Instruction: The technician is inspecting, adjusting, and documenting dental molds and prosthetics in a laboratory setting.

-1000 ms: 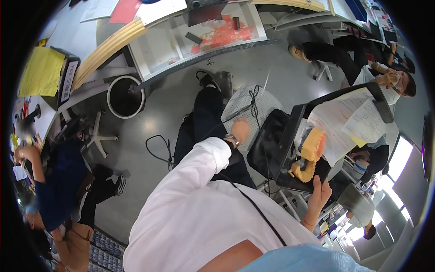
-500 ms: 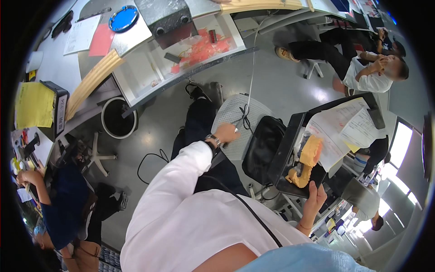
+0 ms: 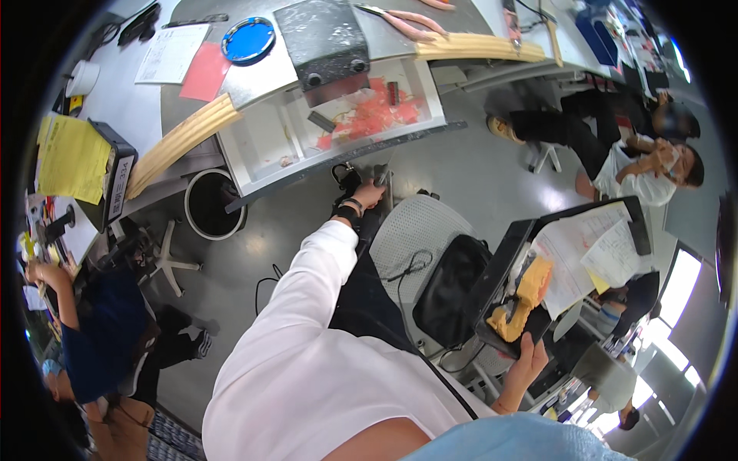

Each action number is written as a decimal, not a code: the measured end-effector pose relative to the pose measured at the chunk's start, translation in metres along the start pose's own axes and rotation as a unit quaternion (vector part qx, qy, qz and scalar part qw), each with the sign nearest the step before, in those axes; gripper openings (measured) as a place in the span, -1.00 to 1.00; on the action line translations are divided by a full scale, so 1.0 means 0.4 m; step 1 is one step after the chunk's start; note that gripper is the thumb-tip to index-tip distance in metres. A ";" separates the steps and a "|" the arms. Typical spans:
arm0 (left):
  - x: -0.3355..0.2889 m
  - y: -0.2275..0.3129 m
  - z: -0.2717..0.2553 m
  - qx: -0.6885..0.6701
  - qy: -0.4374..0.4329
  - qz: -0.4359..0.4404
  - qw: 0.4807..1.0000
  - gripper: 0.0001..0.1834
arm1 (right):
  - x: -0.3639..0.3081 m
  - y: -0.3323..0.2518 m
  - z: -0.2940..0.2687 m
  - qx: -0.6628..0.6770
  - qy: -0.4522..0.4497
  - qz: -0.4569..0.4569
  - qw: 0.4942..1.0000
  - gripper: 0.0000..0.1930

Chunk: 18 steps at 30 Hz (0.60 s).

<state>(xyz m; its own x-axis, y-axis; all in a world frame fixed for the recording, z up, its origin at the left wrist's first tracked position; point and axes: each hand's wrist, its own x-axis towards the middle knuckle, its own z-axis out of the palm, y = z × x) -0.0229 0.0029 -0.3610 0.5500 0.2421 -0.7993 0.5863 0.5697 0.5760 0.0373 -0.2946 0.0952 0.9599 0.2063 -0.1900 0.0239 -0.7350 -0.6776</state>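
Note:
My right hand [image 3: 527,364] grips the near edge of a black tray [image 3: 503,265] on the right, fingers closed on its corner. Inside the tray lie orange-yellow dental models [image 3: 530,288], with white paper sheets [image 3: 573,257] at the far end. Stretched forward under the drawer's front, my left hand [image 3: 369,194] is closed at a grey metal part [image 3: 382,178]. What its fingers hold is mostly hidden. A thin cord [image 3: 415,265] lies looped on the perforated grey stool seat [image 3: 400,223], beside a black bag [image 3: 452,296].
An open drawer [image 3: 257,180] with pink scraps juts from the workbench ahead. A dark metal box [image 3: 323,42], a blue round dish [image 3: 248,40] and pink-handled pliers [image 3: 403,23] stand above it. A bin [image 3: 215,203] is at left. People sit on both sides.
My left hand has moved forward from the stool to the drawer's front. The cord that ran up to the bench now lies slack on the seat. The tray stays in my right hand.

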 end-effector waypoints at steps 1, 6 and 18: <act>0.045 -0.012 0.003 0.230 0.086 -0.004 0.969 -0.63 | 0.001 -0.002 0.013 -0.020 0.012 -0.004 1.000 -0.81; 0.105 -0.114 -0.057 0.224 0.200 0.027 0.953 -0.60 | 0.006 0.000 0.065 0.005 -0.038 0.005 0.999 -0.81; -0.582 -0.034 -0.252 0.029 0.178 0.168 0.969 -0.60 | -0.048 -0.195 0.153 -0.018 -0.254 -0.101 0.962 -0.74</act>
<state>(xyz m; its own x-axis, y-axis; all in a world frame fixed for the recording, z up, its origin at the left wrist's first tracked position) -0.2189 0.0182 -0.2000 0.4825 0.6673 -0.5674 0.4482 0.3685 0.8145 -0.0002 -0.2014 0.1082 0.6749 0.6288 -0.3862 0.2139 -0.6676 -0.7132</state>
